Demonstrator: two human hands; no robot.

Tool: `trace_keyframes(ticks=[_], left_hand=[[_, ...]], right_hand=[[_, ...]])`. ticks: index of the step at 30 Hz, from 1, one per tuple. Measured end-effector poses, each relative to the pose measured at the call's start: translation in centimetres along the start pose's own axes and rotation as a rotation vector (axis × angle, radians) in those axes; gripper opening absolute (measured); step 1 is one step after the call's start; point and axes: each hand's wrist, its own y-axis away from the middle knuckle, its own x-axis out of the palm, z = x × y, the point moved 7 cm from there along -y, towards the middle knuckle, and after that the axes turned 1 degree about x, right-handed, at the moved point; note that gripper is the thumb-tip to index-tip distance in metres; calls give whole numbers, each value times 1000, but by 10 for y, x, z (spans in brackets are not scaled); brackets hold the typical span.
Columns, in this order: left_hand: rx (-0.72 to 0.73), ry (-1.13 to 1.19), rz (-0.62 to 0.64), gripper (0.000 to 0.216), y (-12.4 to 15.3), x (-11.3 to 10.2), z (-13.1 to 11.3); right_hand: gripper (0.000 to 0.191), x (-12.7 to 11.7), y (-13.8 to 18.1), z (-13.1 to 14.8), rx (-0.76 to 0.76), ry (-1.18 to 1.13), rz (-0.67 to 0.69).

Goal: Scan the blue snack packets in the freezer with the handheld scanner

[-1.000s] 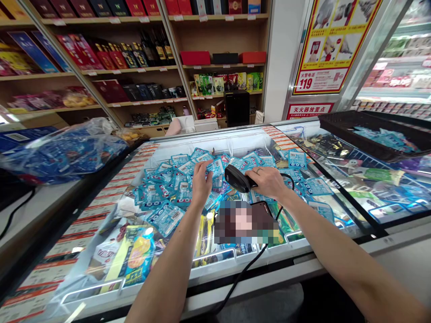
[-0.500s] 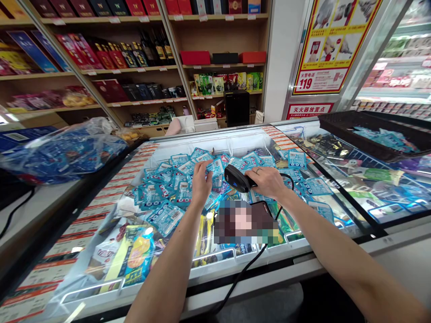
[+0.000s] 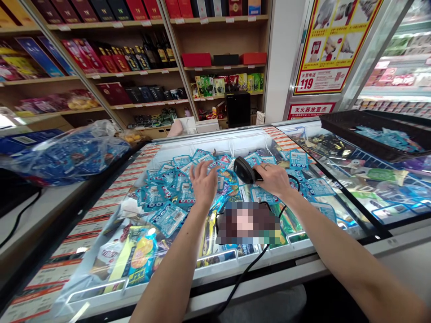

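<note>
My right hand [image 3: 274,181] is wrapped round the handle of a black barcode scanner [image 3: 244,170], whose head points left. Its black cable [image 3: 251,262] curls behind my wrist and runs down past the front edge. Just left of the scanner, my left hand [image 3: 204,183] hovers with fingers apart over many small blue packets [image 3: 168,217] spread on the glass top. Nothing shows in that hand, though its palm side is turned away. The packets carry white barcode labels. Below the scanner, a pixelated patch covers part of the glass, so what lies there is hidden.
The glass-topped freezer [image 3: 111,287] holds packaged frozen goods. A clear plastic bag of blue packets [image 3: 84,152] lies on the left counter. At the right sits a black tray [image 3: 340,128] with more packets. Stocked shelves [image 3: 134,72] and a black box-shaped case [image 3: 238,109] stand behind.
My left hand has spread its fingers. My right hand has shifted slightly right with the scanner, whose head has turned a little. The view has moved slightly.
</note>
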Motion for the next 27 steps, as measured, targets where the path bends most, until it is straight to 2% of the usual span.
trace_keyframes(ticks=[3, 5, 10, 17, 27], left_hand=[[223, 67, 242, 20, 4, 22, -17], [244, 68, 314, 21, 7, 31, -17], [124, -67, 267, 26, 7, 35, 2], [-48, -174, 211, 34, 9, 25, 31], [121, -168, 215, 29, 9, 25, 11]], right_hand=[[31, 2, 1, -6, 36, -5, -9], [30, 3, 1, -7, 47, -3, -10], [30, 2, 2, -10, 73, 14, -18], [29, 0, 2, -20, 150, 26, -20], [32, -2, 1, -23, 196, 33, -11]])
